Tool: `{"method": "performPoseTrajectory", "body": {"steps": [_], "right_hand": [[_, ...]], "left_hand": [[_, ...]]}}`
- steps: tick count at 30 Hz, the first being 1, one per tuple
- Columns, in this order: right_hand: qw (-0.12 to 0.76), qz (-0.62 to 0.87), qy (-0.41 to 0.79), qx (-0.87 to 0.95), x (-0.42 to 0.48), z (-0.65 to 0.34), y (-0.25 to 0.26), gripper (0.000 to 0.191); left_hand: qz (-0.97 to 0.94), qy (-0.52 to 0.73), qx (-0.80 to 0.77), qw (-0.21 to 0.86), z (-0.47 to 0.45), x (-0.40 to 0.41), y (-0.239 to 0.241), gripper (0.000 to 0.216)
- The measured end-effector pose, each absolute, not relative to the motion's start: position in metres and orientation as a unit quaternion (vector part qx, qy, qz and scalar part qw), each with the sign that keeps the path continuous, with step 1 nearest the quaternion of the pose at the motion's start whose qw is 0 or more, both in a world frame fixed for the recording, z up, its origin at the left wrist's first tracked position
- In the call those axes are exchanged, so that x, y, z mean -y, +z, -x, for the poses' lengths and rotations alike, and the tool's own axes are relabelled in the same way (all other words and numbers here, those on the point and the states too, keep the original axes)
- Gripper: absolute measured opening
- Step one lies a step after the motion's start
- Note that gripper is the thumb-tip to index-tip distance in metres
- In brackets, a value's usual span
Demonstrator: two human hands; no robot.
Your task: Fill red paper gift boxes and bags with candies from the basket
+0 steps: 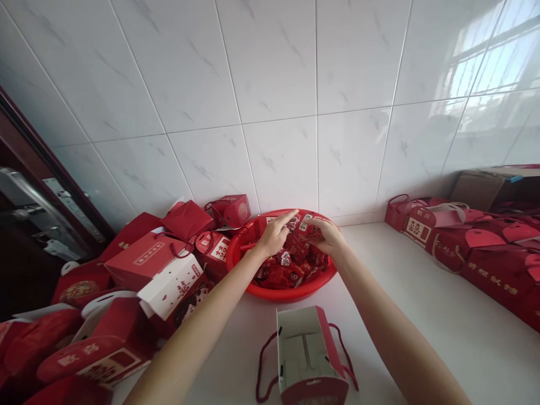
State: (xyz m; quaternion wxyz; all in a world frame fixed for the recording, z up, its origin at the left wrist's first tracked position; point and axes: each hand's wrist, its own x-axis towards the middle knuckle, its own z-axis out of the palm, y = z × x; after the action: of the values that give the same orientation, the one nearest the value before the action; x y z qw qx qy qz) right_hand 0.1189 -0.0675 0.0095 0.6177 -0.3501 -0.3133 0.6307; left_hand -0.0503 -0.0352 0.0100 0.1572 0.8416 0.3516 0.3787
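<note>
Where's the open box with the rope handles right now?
In the head view, the open box sits on the white counter at the bottom, just right of centre, on the near side of the red basin.

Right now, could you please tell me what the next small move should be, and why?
Probably the right hand should pick out one of the wrapped packets: it and the left hand are both over the red basin that holds them, while the open box in front shows its bare, pale inside.
</note>
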Motion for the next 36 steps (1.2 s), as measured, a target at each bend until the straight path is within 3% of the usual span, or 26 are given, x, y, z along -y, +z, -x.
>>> {"method": "performPoseTrajectory", "body": {"steps": [4, 10, 15, 20, 23, 26, 31, 36], "right_hand": [[0.626, 0.369, 0.618, 0.301, 0.068, -0.118, 0.012, 0.017], [0.631, 0.38, 0.606, 0.299, 0.064, -0.118, 0.011, 0.014], [0.639, 0.358, 0.63, 0.259, 0.067, -0.117, 0.014, 0.012], [0.634, 0.353, 0.631, 0.273, 0.07, -0.116, 0.015, 0.01], [0.636, 0.365, 0.614, 0.291, 0.067, -0.116, 0.012, 0.009], [0.638, 0.369, 0.603, 0.305, 0.066, -0.116, 0.011, 0.011], [0.642, 0.378, 0.6, 0.293, 0.068, -0.117, 0.015, 0.011], [0.646, 0.363, 0.602, 0.297, 0.07, -0.117, 0.017, 0.018]], "left_hand": [[-0.789, 0.358, -0.462, 0.187, 0.059, 0.028, 0.01, 0.045], [-0.772, 0.2, -0.536, 0.278, 0.077, 0.015, -0.004, 0.025], [-0.8, 0.18, -0.522, 0.234, 0.08, 0.017, -0.004, 0.017], [-0.863, 0.191, -0.406, 0.232, 0.065, 0.029, 0.002, 0.016], [-0.908, 0.123, -0.323, 0.237, 0.05, 0.038, -0.001, 0.019], [-0.946, 0.05, -0.276, 0.162, 0.036, 0.044, -0.007, 0.03], [-0.945, -0.057, -0.308, 0.089, 0.025, 0.046, -0.015, 0.041], [-0.936, -0.037, -0.331, 0.113, 0.026, 0.046, -0.016, 0.023]]}}
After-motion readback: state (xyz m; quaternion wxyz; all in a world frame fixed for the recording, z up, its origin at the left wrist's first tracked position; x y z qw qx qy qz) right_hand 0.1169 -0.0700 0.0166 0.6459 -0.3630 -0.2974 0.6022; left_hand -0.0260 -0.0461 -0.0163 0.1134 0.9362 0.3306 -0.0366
